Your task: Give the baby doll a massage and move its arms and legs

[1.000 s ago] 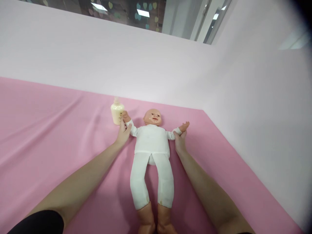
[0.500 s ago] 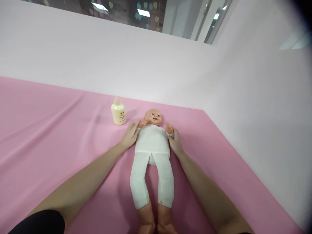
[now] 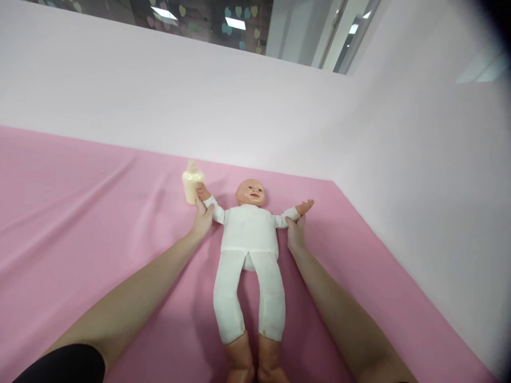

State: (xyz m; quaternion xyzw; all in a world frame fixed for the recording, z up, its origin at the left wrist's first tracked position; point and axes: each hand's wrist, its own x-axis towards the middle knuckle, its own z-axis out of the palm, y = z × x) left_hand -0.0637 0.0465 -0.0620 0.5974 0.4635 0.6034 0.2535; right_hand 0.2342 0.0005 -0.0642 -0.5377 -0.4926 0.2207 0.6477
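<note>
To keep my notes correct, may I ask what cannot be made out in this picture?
All in the head view:
Doll: toes, cut off by the bottom edge.
Bottle: front, partly covered by the doll's hand.
Left hand, right hand: some fingers, hidden behind the doll's arms.

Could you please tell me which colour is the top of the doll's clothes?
The doll wears a plain white top; the head view shows it best.

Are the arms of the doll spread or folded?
Spread: the doll has both arms out to the sides, one held by the left hand, the other by the right hand.
</note>
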